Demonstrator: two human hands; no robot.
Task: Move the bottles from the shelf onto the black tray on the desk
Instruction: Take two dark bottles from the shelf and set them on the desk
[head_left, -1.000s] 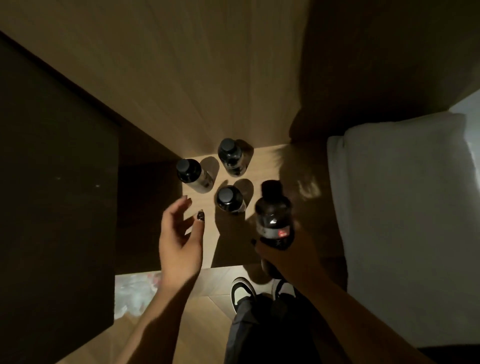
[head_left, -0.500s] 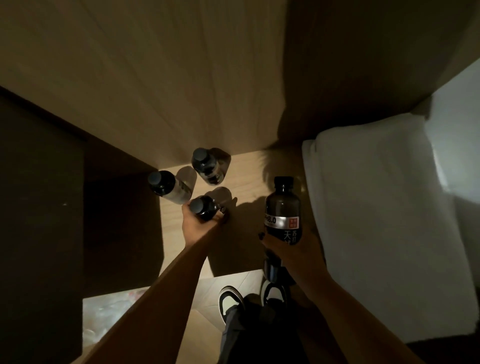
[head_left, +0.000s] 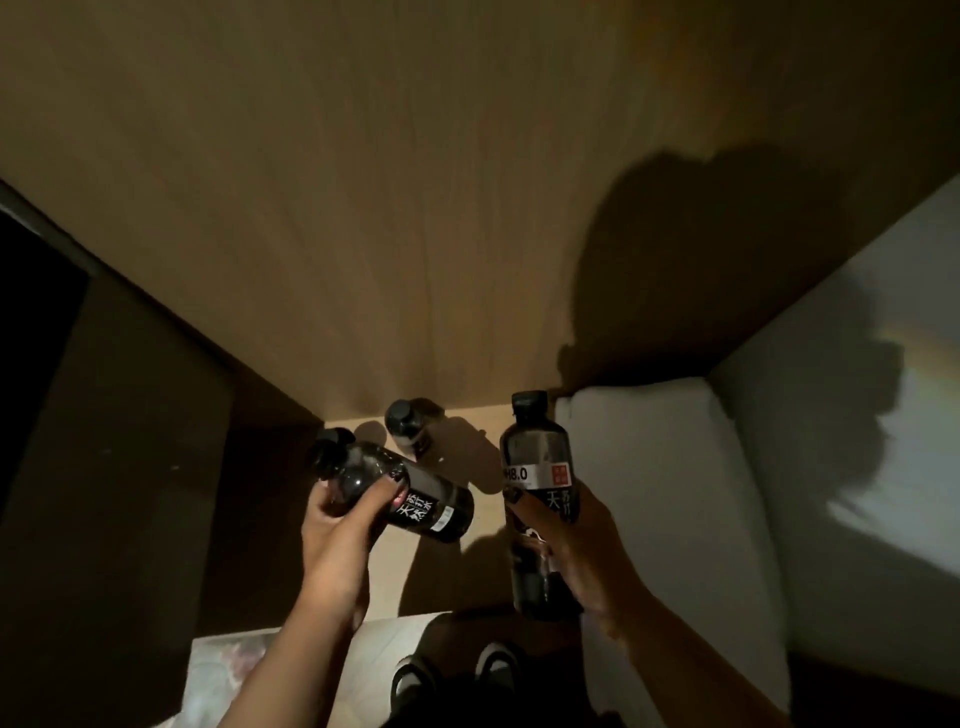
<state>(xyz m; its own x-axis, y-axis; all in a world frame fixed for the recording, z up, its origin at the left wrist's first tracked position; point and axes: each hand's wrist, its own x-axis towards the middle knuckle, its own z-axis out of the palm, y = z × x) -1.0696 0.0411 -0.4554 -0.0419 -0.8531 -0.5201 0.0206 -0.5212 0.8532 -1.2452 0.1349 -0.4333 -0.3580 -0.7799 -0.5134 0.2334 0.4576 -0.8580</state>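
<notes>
Hands now both lifting bottles

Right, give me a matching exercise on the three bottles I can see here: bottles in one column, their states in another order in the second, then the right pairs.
Column one:
1. bottle in the left hand
2. bottle in the right hand
3. bottle by the back wall

Column two:
A. stands on the shelf, no hand on it
B. held roughly upright, cap up
C. held tilted, cap toward the left

Right pairs: 1-C, 2-B, 3-A.

The left hand grips its bottle near the neck end; the right hand grips its bottle around the lower part.
</notes>
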